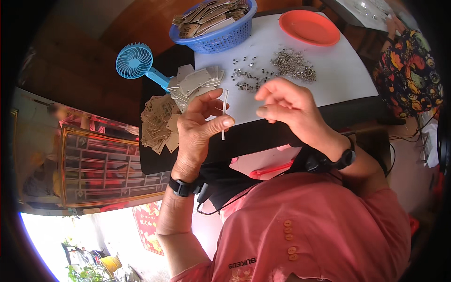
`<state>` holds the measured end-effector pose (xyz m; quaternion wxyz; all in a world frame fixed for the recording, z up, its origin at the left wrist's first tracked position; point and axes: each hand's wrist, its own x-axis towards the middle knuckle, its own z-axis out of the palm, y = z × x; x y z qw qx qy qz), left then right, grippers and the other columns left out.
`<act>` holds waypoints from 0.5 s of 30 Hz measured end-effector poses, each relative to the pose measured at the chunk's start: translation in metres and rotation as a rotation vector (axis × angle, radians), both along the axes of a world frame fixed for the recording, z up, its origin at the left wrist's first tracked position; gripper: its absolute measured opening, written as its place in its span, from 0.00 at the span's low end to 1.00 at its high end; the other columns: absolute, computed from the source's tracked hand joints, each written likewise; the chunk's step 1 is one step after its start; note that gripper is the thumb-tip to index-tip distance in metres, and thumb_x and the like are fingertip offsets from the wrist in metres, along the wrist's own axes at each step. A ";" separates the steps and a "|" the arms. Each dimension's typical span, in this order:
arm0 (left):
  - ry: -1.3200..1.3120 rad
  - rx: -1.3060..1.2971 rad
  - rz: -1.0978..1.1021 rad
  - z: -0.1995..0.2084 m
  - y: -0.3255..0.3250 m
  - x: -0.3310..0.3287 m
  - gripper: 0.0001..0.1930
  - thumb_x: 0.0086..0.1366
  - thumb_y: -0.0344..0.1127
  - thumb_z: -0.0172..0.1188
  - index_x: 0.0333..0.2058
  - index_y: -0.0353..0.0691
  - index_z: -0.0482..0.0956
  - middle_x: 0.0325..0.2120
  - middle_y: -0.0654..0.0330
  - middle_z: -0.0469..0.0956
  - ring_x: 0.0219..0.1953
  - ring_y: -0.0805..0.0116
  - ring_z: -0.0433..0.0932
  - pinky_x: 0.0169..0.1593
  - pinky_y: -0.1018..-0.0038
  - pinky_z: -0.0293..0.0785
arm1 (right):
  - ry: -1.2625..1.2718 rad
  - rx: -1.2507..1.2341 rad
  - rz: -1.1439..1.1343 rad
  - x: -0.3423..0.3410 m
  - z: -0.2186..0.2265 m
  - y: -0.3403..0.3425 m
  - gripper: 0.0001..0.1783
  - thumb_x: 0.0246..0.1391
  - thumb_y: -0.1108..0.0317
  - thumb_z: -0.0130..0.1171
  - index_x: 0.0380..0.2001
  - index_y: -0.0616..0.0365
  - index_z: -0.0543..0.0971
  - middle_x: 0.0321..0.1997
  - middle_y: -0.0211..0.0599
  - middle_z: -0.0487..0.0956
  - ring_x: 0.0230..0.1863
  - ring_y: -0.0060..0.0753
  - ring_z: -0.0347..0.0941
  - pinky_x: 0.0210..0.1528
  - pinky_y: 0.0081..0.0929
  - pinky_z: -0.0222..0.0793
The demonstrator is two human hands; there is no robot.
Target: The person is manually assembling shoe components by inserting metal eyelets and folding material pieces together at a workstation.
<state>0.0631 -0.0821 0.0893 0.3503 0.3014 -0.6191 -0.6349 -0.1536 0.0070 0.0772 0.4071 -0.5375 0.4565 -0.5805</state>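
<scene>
My left hand (193, 123) pinches a thin white card (223, 133) between thumb and fingers, held up so that mostly its edge shows. To the right of it, my right hand (297, 102) hovers over the near part of the table with thumb and forefinger apart; I see nothing between them. Beyond my left hand lies a fanned pile of white cards (193, 81), and a heap of brown cards (159, 121) is to its left. Small shiny metal pieces (292, 65) form a pile past my right hand, with several scattered ones (246, 80) beside it.
A blue plastic basket (221, 43) full of brown cards stands at the back, near a red plate (307, 29). A blue handheld fan (136, 62) lies by the white cards. The table (345, 70) has a white top. Another person in floral clothing (409, 70) is at the right.
</scene>
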 end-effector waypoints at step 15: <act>0.024 -0.190 0.286 -0.012 0.005 0.019 0.33 0.50 0.28 0.77 0.56 0.35 0.75 0.41 0.57 0.79 0.35 0.76 0.77 0.30 0.82 0.77 | -0.027 0.057 0.119 0.052 -0.011 -0.059 0.16 0.56 0.76 0.63 0.48 0.62 0.74 0.28 0.30 0.77 0.28 0.17 0.72 0.31 0.18 0.69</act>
